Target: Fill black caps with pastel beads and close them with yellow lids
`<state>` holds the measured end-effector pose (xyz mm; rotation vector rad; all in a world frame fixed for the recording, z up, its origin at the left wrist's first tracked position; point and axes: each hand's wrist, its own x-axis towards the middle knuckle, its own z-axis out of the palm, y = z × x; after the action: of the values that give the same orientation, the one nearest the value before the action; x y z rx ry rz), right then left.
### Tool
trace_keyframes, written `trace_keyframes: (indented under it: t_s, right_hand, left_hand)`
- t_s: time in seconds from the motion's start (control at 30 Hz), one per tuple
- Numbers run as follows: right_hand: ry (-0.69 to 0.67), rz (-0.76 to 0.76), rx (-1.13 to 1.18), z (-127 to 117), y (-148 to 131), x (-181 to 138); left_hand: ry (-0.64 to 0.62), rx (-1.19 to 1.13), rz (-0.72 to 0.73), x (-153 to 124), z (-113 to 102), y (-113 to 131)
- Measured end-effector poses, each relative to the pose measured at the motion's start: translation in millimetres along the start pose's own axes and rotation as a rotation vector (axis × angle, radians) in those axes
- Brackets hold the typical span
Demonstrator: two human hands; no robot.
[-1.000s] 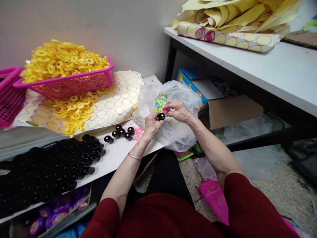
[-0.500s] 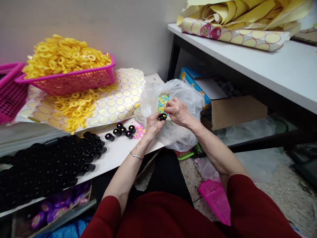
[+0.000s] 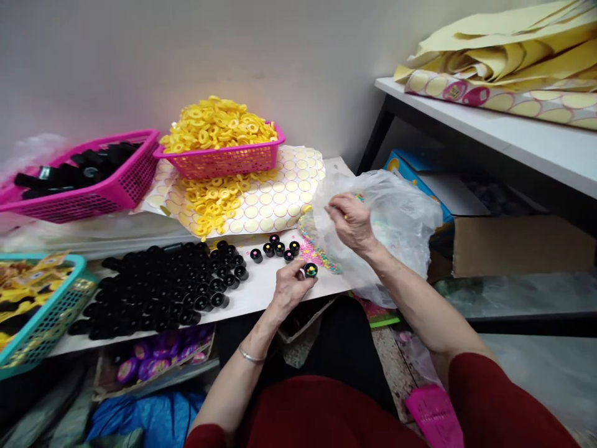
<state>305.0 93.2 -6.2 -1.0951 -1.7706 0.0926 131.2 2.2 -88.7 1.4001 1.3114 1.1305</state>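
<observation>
My left hand [image 3: 291, 287] grips a small black cup [image 3: 306, 274] near the front edge of the white board, its mouth facing up with colored beads inside. Over the mouth of a clear plastic bag [image 3: 405, 218], my right hand [image 3: 351, 223] has its fingers curled together. A yellow speck shows at those fingers; what else they hold is hidden. Multicolored beads [image 3: 321, 252] lie loose between the hands, spilling beside the bag. Left of them stand several black cups [image 3: 279, 249] with a pink or yellow bead showing in each.
Many black cups [image 3: 163, 286] crowd the board at left. Behind them, a pink basket [image 3: 224, 160] heaped with yellow rings [image 3: 219, 127] sits on sticker sheets [image 3: 280, 193]. Another pink basket [image 3: 125, 180] and a teal basket [image 3: 46, 330] stand leftward. A white table [image 3: 504, 134] rises at right.
My right hand has moved up and away from the cup to the bag's mouth. My left hand has drawn the cup back toward me. The view has swung left.
</observation>
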Motion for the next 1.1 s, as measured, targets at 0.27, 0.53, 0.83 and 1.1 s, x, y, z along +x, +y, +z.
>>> trace_keyframes:
  t_s: [0.27, 0.53, 0.83, 1.1]
  right_hand:
    - [-0.683, -0.192, -0.218, 122, -52, 66]
    - [-0.846, -0.308, -0.459, 222, -98, 111]
    - [-0.901, -0.352, -0.523, 220, -75, 100]
    - [-0.897, -0.247, -0.553, 164, -54, 77]
  left_hand:
    - [0.022, 0.165, 0.019, -18, -29, -33]
    - [0.002, 0.174, 0.128, -20, -28, -49]
    - [-0.046, 0.144, 0.16, -21, -33, -50]
    - [-0.031, 0.151, 0.149, -22, -33, -45]
